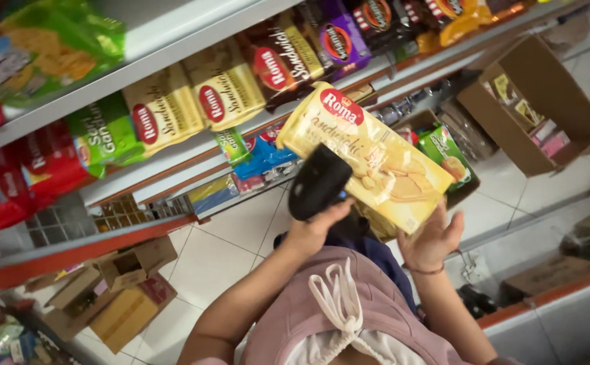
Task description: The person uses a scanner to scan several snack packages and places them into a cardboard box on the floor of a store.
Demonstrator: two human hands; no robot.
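The right hand (432, 238) holds a yellow biscuit pack (369, 154) up from below, fingers curled along its lower right edge. The pack is flat, glossy and rectangular, tilted so its upper end comes close to the shelf edge (193, 40). The left hand (316, 226) is wrapped around a black handheld scanner (318, 181), whose rounded head lies against the lower left part of the pack.

Open room lies below and to the right: a pale tiled floor (220, 243) runs between the shelving on the left and a low counter with an orange rim (545, 304) at the near right. An open cardboard box (535, 101) sits on the floor at the far right, with small packets inside. More flattened and open cartons (115, 290) crowd the floor at the near left, narrowing the aisle there.

The white metal shelf carries rows of soft shiny packs: yellow ones (193, 98), brown and purple ones (322, 44), green (102, 138) and red (11, 179) bags. A pink hooded top with a white drawstring (339, 304) fills the near foreground.
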